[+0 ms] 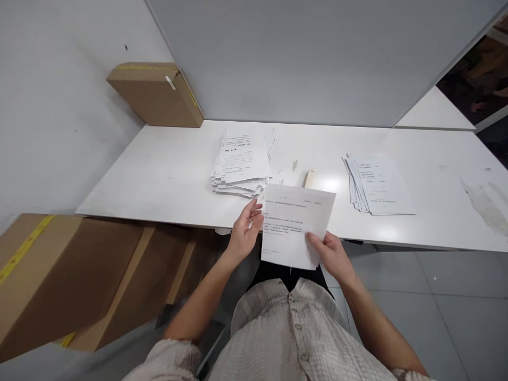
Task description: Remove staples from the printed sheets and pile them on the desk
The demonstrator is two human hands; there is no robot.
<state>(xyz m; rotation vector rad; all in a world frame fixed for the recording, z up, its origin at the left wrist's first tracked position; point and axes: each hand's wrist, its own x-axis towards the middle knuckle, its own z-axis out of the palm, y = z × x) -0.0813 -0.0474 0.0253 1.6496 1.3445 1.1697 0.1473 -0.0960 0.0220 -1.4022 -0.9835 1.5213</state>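
In front of my body, over the table's front edge, printed paper sheets (293, 227) hang tilted in my right hand (331, 254). Its thumb presses on the printed face near the lower right, and the other fingers are behind the paper. My left hand (248, 230) is beside the sheets' left edge, fingers apart and slightly curled, gripping nothing. A tall, uneven paper stack (242, 159) lies beyond my left hand. Further right, a smaller fanned paper pile (377, 185) rests on the table. Part of a small pale wooden block (308, 179) shows behind the held sheets.
The white table (178, 174) meets a grey panel (309, 63) at its back. A cardboard box (159, 95) stands at the back left corner, and larger cardboard boxes (67, 264) crowd below the left front edge. Paper scraps (295, 165) and a crumpled clear plastic piece (488, 203) lie on top.
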